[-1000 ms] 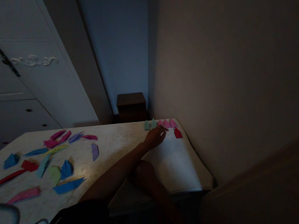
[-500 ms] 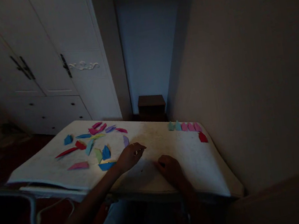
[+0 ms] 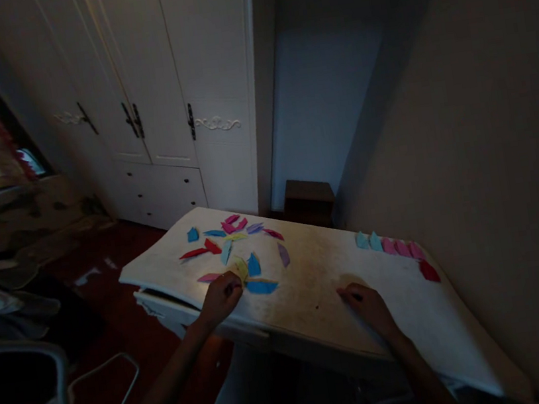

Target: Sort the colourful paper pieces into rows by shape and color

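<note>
Two risks noted: my left hand [image 3: 220, 297] pinches the yellow-green folded paper [image 3: 240, 267] beside the table edge [image 3: 183, 301]; dim light invites a creased, fumbled grip, while my right hand [image 3: 370, 305] rests flat, empty

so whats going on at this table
A person sits at a pale table strewn with folded coloured paper pieces. Their left hand is down on a yellow-green piece at the near edge of the loose pile, fingers curled on it; whether it is gripped is unclear. Their right hand rests flat on bare tabletop. Near the wall, a neat row of folded pieces runs teal to pink, with a red piece at its end.
</note>
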Tool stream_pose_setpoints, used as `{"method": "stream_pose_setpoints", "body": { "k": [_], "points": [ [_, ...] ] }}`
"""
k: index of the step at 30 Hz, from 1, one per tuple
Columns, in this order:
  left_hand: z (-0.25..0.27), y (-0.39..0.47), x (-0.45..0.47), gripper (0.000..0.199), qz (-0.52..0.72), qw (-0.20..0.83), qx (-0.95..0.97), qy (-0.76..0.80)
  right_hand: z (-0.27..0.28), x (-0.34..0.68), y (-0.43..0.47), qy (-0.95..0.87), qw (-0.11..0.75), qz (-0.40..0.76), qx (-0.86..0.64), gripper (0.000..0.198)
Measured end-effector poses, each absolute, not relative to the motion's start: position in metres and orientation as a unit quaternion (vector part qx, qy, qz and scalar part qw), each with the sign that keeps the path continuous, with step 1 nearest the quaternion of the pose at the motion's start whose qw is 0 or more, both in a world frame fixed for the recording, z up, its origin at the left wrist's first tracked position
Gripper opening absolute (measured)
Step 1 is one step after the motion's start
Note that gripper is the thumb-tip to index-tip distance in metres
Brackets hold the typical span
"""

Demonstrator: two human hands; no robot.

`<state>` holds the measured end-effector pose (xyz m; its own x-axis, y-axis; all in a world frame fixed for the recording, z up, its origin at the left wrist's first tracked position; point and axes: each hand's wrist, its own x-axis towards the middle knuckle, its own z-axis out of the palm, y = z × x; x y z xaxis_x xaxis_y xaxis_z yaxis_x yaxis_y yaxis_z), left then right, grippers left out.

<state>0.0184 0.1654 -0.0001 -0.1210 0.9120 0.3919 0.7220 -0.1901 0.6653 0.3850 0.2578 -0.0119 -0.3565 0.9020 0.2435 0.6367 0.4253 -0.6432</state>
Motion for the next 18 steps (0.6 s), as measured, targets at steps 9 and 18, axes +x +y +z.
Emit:
{"method": "stream_pose_setpoints", "body": {
  "k": [9, 18],
  "points": [
    [-0.012, 0.168, 0.007, 0.014, 0.407, 0.102, 0.667, 0.616, 0.011, 0.271, 0.292, -0.798, 0.335, 0.247, -0.436, 0.035],
    [-0.015, 0.166, 0.004, 0.016, 0.370, 0.116, 0.662, 0.641, 0.038, 0.076, 0.369, -0.896, 0.261, 0.182, -0.308, 0.024]
  ]
}}
